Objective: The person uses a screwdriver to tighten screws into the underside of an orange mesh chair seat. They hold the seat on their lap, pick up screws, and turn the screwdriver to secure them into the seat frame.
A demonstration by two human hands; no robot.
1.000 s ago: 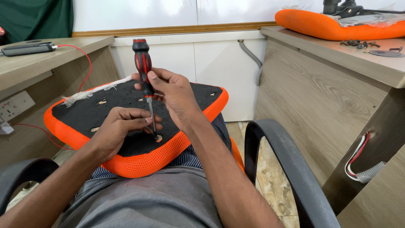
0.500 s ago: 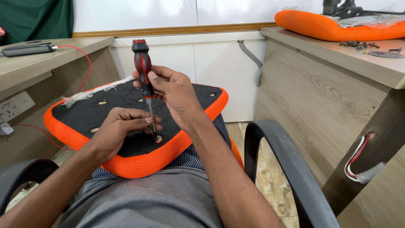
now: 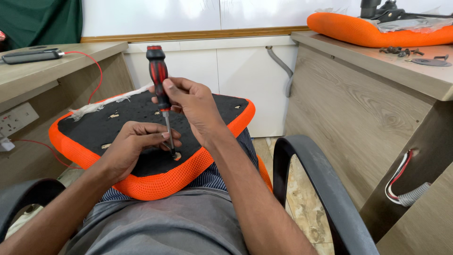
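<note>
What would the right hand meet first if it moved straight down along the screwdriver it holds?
Probably the black underside of the seat cushion: the right hand holds the screwdriver nearly upright, tip at a hole there, beside the left hand.

Two hands are counted, the left hand (image 3: 130,148) and the right hand (image 3: 193,106). One screwdriver (image 3: 159,85) is seen. Two orange seat cushions are present: one (image 3: 155,182) on the lap, one (image 3: 363,30) on the desk.

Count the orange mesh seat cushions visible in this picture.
2. One seat cushion lies on the person's lap under both hands; the other cushion rests on the desk at upper right. More may be out of view.
</note>
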